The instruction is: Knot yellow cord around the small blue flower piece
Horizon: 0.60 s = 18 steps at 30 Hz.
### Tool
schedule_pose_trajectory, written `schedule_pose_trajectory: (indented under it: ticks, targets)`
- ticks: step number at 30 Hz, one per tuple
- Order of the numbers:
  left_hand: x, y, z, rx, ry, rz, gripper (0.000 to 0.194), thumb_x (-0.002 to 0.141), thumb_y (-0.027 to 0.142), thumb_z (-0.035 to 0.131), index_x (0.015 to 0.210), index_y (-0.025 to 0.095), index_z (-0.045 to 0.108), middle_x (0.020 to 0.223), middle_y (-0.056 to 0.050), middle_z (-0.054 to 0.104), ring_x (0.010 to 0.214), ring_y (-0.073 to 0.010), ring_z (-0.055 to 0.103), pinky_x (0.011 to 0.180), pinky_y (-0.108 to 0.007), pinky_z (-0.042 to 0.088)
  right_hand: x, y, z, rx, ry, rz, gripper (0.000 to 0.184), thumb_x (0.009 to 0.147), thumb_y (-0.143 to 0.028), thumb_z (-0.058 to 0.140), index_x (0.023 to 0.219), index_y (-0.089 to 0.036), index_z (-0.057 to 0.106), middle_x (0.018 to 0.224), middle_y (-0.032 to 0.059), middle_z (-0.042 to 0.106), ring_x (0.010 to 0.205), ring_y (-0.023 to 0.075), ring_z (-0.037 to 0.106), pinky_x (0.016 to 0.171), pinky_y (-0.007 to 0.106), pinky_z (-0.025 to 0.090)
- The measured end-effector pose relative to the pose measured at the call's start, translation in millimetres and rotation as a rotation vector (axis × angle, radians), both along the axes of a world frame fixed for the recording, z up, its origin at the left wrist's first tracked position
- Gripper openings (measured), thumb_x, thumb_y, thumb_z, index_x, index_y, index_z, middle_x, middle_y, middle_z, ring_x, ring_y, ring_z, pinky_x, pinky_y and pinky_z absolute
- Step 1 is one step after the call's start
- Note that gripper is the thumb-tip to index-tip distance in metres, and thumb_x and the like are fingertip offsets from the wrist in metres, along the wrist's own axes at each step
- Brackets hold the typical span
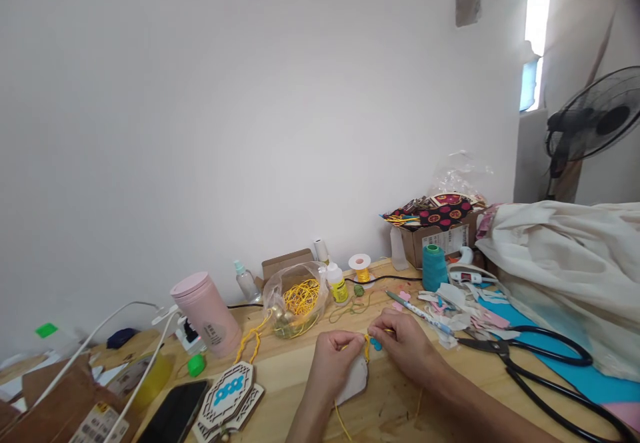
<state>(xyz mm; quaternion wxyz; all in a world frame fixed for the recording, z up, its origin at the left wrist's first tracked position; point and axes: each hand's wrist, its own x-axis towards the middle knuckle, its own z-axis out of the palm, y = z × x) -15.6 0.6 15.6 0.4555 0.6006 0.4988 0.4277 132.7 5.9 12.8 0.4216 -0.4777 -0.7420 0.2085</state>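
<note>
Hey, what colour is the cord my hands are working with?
The cord is yellow, showing best in the head view.

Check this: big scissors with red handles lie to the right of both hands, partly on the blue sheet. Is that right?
Not quite: the head view shows the big scissors are black-handled, not red-handled. They do lie right of the left hand and right hand, partly on the blue sheet.

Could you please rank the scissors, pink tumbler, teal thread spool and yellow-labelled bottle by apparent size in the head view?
1. Scissors
2. Pink tumbler
3. Teal thread spool and yellow-labelled bottle: too alike to rank.
</note>
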Motion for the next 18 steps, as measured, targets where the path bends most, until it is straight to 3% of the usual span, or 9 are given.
schedule_pose_trajectory:
  ticks: [9,18]
  targets:
    - [0.8,3.3,-5.1,-0.053,-0.073,0.155,0.018,0.055,0.028,0.061,0.054,0.011,0.064,0.043,0.001,0.056,0.04,-0.009,0.042,0.042,-0.019,0.03,-2.8,0.0,-2.7,-0.043,0.031,0.01,0.022,0.073,-0.026,0.045,0.06,-0.016,0.059,0.058,0.0012,0.056,0.056,0.0119,0.048,0.05,0.02,0.032]
    - [-0.3,3.0,-1.3,-0.049,-0.091,0.098,0.021,0.054,0.029,0.064,0.062,0.01,0.066,0.057,-0.004,0.065,0.05,-0.0128,0.052,0.049,-0.021,0.038,-0.4,-2.3,3.0,-0.063,0.036,0.033,0.018,0.07,-0.024,0.048,0.062,-0.016,0.062,0.058,0.0012,0.058,0.056,0.0119,0.049,0.05,0.02,0.033]
